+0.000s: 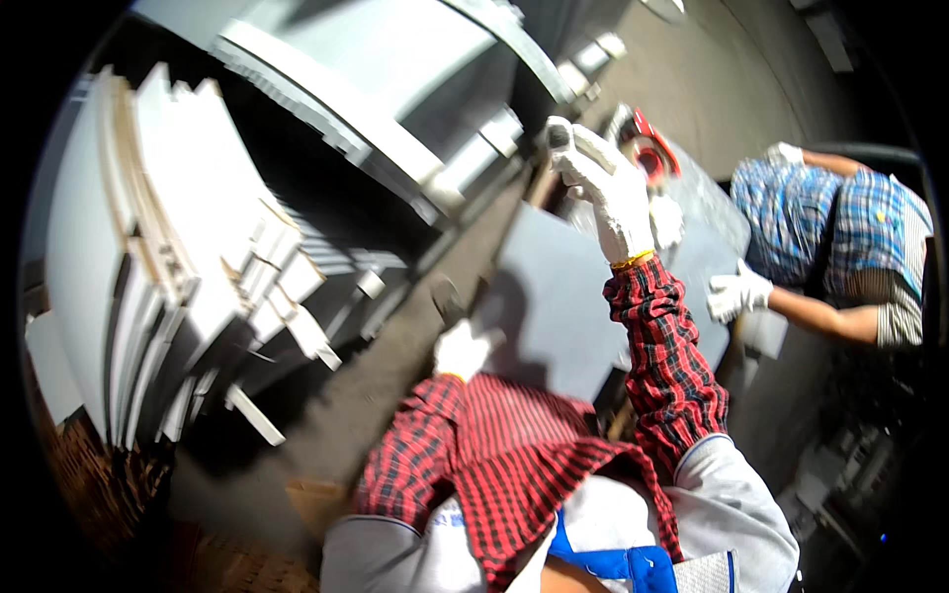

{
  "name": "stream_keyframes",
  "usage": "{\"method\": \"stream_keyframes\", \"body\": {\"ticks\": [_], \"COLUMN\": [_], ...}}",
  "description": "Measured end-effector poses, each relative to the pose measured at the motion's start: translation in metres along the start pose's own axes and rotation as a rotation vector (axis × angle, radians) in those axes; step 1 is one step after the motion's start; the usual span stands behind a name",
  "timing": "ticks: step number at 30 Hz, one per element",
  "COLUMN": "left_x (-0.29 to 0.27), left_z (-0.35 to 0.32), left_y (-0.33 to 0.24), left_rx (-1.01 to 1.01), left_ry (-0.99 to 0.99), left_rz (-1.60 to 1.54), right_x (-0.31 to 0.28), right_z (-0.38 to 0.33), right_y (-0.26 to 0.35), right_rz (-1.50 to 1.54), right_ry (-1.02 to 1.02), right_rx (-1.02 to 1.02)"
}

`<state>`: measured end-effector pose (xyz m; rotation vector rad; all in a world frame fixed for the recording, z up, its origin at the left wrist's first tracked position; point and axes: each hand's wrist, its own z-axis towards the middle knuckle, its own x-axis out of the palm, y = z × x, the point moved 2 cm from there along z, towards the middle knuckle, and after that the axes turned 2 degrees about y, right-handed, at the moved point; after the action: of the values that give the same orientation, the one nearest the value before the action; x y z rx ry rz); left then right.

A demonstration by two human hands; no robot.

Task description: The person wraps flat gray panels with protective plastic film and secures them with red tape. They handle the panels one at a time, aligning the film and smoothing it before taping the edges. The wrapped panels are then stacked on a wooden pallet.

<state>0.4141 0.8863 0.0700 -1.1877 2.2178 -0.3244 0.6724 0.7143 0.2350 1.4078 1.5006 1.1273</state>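
A flat grey panel [559, 296] lies in front of me at waist height. My left hand [465, 351], in a white glove, is at its left edge; blur hides how the fingers sit. My right hand [605, 188], also gloved in white, is raised above the panel's far side. Its fingers are bent toward each other, with a small dark spot at their tips that could be a thing held or a mark on the glove. Beyond that hand is a red tape dispenser [652, 148]. Red and black checked sleeves cover both my forearms.
White panels [148, 257] stand stacked on edge at left. Large pale panels [376, 69] with white edge strips lie at the far left. At right a co-worker in blue plaid [791, 217] has a gloved hand [739, 293] beside the grey panel. Brown cardboard [109, 484] sits at lower left.
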Motion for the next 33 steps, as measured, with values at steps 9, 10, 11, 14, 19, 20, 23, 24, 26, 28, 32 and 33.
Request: {"method": "stream_keyframes", "body": {"ticks": [9, 10, 11, 14, 19, 20, 23, 24, 26, 28, 32, 33], "left_x": [-0.009, -0.007, 0.004, -0.014, -0.012, -0.018, -0.009, -0.005, -0.004, -0.007, 0.002, 0.001], "left_z": [0.012, 0.008, 0.023, 0.013, 0.032, 0.025, 0.033, 0.041, 0.031, 0.031, 0.042, 0.033], "left_y": [0.015, 0.009, 0.024, 0.006, 0.008, -0.009, -0.002, 0.009, 0.002, -0.019, -0.056, -0.074], "left_rx": [0.145, 0.19, 0.338, 0.053, 0.112, 0.11, 0.153, 0.074, 0.072, 0.086, 0.067, 0.009], "left_ry": [0.102, 0.079, 0.079, 0.131, 0.257, 0.295, 0.362, 0.41, 0.366, 0.3, 0.168, 0.098], "left_rz": [-0.081, -0.109, -0.074, 0.089, 0.122, 0.168, 0.037, -0.059, -0.317, -0.338, -0.618, -0.625], "right_x": [0.175, 0.174, 0.167, 0.157, -0.011, -0.05, -0.121, -0.13, -0.14, -0.152, -0.16, -0.16], "right_z": [0.164, 0.185, 0.206, 0.142, -0.032, -0.075, -0.202, -0.233, -0.269, -0.286, -0.275, -0.273], "right_y": [0.066, 0.048, 0.031, 0.017, -0.076, -0.115, -0.172, -0.181, -0.187, -0.206, -0.217, -0.213], "right_rz": [-0.636, -0.645, -0.639, -0.543, -0.709, -0.78, -0.894, -0.877, -0.87, -0.709, -0.424, -0.328], "right_ry": [0.029, -0.114, -0.268, -0.238, -0.401, -0.533, -0.753, -0.772, -0.676, -0.588, -0.588, -0.593], "right_rx": [-0.337, -0.337, -0.329, -0.419, -0.143, 0.004, 0.507, 0.595, 0.769, 0.851, 0.92, 0.927]}}
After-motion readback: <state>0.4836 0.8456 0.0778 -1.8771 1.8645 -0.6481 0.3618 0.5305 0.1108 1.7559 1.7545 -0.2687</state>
